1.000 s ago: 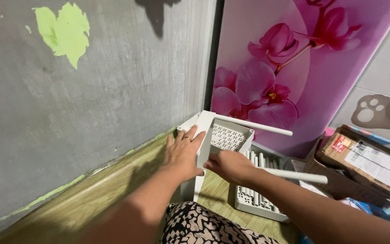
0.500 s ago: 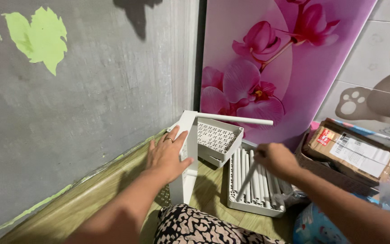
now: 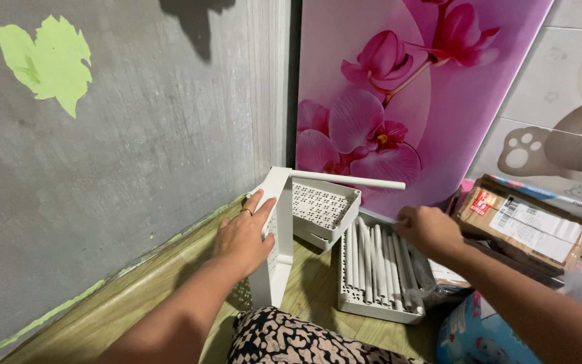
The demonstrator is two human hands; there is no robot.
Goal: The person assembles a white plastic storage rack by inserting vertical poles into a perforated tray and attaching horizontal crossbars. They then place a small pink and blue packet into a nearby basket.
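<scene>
The left hand [image 3: 242,234] lies flat and spread, palm pressed against the outer face of a white perforated panel [image 3: 274,236] that stands upright on the wooden floor [image 3: 136,296]; a ring shows on one finger. From the panel's top corner a white tube [image 3: 348,180] juts out level to the right. The right hand [image 3: 429,230] is curled, fingers bent down onto the white tubes [image 3: 375,259] lying side by side in a shallow white tray [image 3: 345,300] on the floor; whether it grips one cannot be told. Between panel and tray a second perforated tray [image 3: 323,207] rests tilted. Right of the hand sits a cardboard box [image 3: 520,226]. Behind stand a grey wall [image 3: 136,135] and a pink orchid panel [image 3: 405,101].
</scene>
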